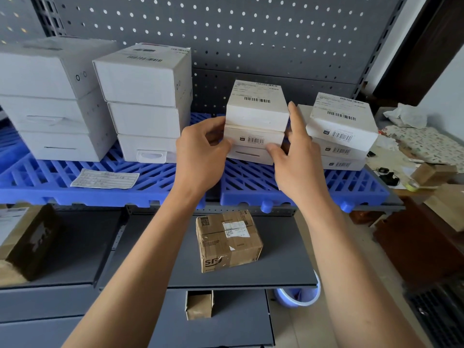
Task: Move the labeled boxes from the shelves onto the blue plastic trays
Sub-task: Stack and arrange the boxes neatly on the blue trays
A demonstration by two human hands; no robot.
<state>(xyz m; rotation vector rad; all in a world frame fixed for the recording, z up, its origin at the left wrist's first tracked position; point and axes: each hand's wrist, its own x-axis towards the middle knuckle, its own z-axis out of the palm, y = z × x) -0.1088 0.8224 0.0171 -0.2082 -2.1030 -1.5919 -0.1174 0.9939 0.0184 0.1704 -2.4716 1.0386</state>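
both hands [200,156] on white box stack [254,121], blue tray [301,182]

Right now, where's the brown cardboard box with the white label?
In the head view, the brown cardboard box sits low at center on the gray shelf, below the blue trays and between the person's forearms.

A grey pegboard [276,33] backs the metal shelves [226,275]. At three o'clock stands a cluttered desk [391,156] beside a dark door frame [421,46] and a pale wall [449,96]; pale floor [313,322] at five o'clock.
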